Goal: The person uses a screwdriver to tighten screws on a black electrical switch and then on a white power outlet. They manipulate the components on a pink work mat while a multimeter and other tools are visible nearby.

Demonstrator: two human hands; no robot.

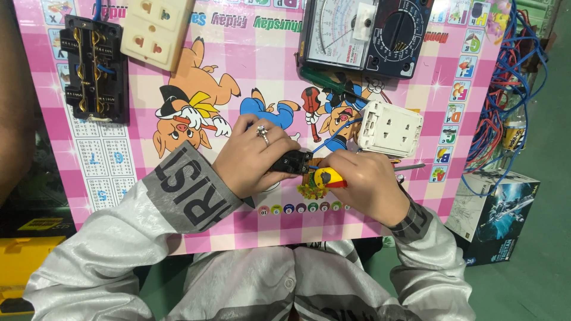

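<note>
I see my left hand (253,157) closed around a small black socket part (292,161), which it holds just above the pink children's table (238,229), near the middle of its front half. A ring is on one finger of this hand. My right hand (364,181) is closed on a screwdriver with a yellow and red handle (329,177); the handle end points toward the black part and is very near to it, but I cannot tell if the tip touches it, because the fingers hide it. A thin blue wire (336,135) goes from the black part up to a white socket block (389,128), which lies just beside my right hand, on the far side. Behind it lies a green-handled screwdriver (324,82), and farther back an analog multimeter (366,34) at the table edge. At the far left corner I see a black opened socket frame with brass contacts (95,68), and next to it a cream double socket (156,30). Right of the table, on the floor, a bundle of blue and red wires (505,89) hangs over a printed cardboard box (493,211).
</note>
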